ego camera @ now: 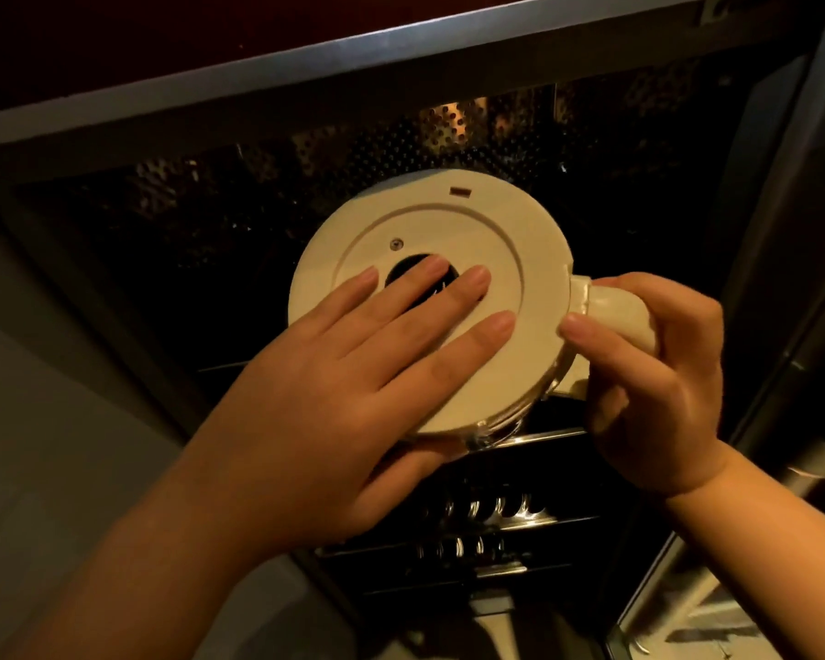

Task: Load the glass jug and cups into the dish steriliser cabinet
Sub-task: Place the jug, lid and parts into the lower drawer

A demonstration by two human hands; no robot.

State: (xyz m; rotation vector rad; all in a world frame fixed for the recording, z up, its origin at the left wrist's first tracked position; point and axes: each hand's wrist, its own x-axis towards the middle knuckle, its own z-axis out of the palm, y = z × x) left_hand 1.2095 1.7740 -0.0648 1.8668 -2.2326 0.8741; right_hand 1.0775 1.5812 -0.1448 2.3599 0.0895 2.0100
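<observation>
Jug-loading step: right hand (658, 373) is gripping the glass jug (448, 278) handle, closed grip; left hand (353, 397) is lying flat, open, on its base, inverted at the cabinet (401, 150) opening. Next: lowering onto rack (520, 512).

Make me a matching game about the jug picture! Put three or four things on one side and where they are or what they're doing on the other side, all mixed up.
Things:
1. left hand
2. right hand
3. cream lid
4. wire racks

Places or states:
A. wrapped around the jug's handle
B. low down in the dark cabinet, under the jug
C. lying flat, fingers spread, on top of the lid
D. on top of the jug, with a dark hole in its middle

Right pairs: 1-C, 2-A, 3-D, 4-B
</observation>
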